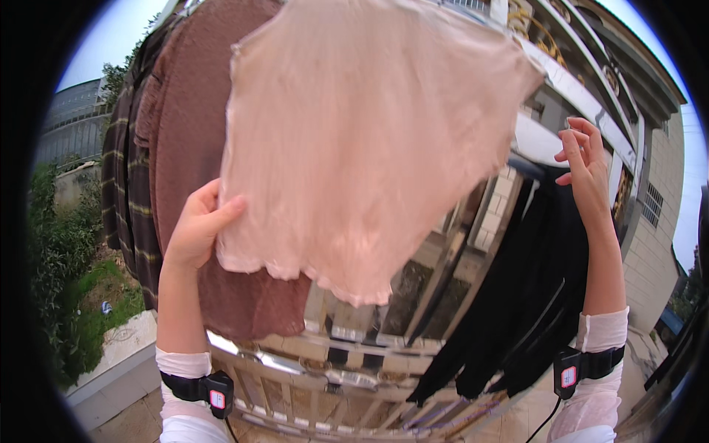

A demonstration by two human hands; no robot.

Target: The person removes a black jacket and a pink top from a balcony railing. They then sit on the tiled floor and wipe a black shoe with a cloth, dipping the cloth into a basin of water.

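Note:
A pale pink cloth garment (354, 144) with a wavy lower hem hangs spread out before me. My left hand (202, 224) grips its lower left edge between thumb and fingers. On the right, my right hand (584, 166) is raised beside the garment, fingers apart and slightly curled, with nothing in it. Behind the garment at the left hangs a brown garment (188, 127), and beyond that a dark plaid garment (127, 188). Black clothing (515, 288) hangs below and to the left of my right hand. What holds the pink garment up is not clearly visible.
A metal railing (332, 404) runs low in front. A building with a balcony (587, 94) rises at the right. At the left are shrubs (61, 255), grass and a low concrete ledge (119, 354). Both forearms wear strapped black devices with cables.

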